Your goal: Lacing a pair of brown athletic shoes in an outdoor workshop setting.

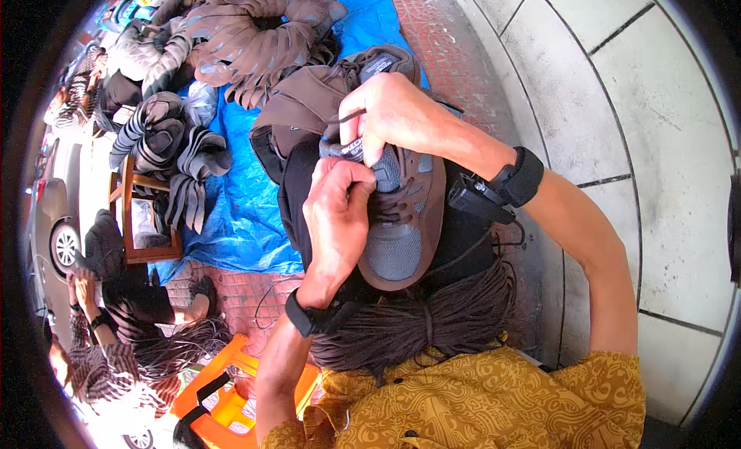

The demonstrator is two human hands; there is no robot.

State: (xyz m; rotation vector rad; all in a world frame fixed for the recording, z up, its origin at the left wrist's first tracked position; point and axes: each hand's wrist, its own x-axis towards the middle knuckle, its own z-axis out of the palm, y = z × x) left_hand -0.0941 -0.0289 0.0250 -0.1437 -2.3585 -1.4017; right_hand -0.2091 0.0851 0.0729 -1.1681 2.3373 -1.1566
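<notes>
Head view: blue tarp (239, 217) on brick pavement (455, 55), white tiled wall (656, 125) alongside.

- The one view sits on my head and looks steeply down over my chest and lap, so my patterned yellow shirt (478, 395) fills the lower edge.
- My forearms enter from below; my left hand (337, 210) and right hand (394, 113) sit near the middle, close to the lens, on a brown shoe (401, 217).
- The fisheye lens bends the tiled wall (656, 140) on my right and darkens the corners.
- Further off, toward the top, lies a blue tarp (239, 210); at far left the view reaches a car (54, 217) and another person's hands (81, 291).
</notes>
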